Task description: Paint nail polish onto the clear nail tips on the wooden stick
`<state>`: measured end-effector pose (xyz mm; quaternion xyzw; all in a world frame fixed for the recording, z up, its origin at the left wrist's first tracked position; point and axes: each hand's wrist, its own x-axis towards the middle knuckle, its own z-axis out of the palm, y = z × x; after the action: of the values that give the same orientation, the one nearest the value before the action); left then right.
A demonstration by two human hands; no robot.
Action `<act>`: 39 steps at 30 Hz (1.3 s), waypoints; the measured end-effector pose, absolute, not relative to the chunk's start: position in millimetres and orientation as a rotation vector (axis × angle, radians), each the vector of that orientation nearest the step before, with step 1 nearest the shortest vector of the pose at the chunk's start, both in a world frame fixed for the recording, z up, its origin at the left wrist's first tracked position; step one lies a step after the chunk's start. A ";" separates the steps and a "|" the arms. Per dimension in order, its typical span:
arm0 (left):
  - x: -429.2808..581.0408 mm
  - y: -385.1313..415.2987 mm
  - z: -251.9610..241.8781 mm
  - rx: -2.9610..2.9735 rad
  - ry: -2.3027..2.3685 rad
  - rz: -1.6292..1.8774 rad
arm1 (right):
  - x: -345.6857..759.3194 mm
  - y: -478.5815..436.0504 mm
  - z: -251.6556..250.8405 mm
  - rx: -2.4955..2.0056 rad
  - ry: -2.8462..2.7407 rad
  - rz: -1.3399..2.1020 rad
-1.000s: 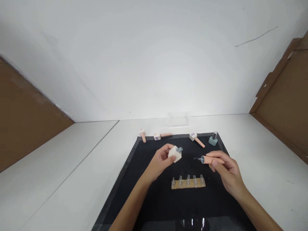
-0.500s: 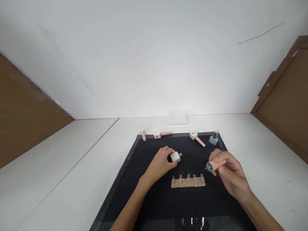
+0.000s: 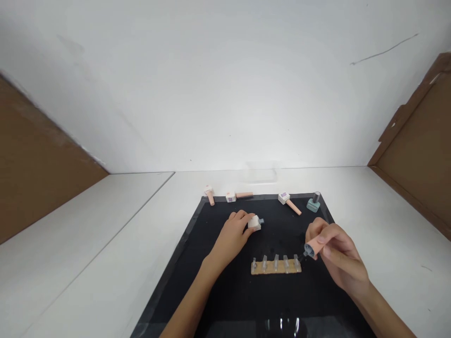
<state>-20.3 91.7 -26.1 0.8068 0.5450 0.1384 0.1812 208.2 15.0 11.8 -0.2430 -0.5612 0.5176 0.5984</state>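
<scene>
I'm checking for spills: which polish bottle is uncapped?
The white nail polish bottle in the left hand: its neck is bare; the right hand holds a peach brush cap. The other three white bottles and the teal bottle are capped.

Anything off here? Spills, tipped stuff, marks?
Two things. The uncapped bottle in the left hand is tipped sideways, odd for an open neck, though I see no spill. Also, a long dark line marks the white wall, upper right.
</scene>
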 end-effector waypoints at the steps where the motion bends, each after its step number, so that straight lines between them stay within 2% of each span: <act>1: -20.6 91.8 -26.6 2.289 1.530 0.388 | 208.2 14.9 12.3 -0.569 -1.303 1.194; 15: -29.1 89.4 -20.6 2.178 1.507 0.432 | 209.8 13.8 13.2 -0.589 -1.303 1.197; 24: -50.8 82.9 11.3 1.859 1.253 -0.193 | 209.4 13.5 15.2 -0.572 -1.258 1.255; 39: -19.7 68.8 12.0 2.126 1.231 -0.233 | 207.4 23.4 15.1 -0.735 -0.992 1.268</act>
<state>-19.7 68.8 12.0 0.8130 0.4708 -0.0892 0.3308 207.4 23.4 15.1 -0.3216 -0.4337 0.5543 0.6334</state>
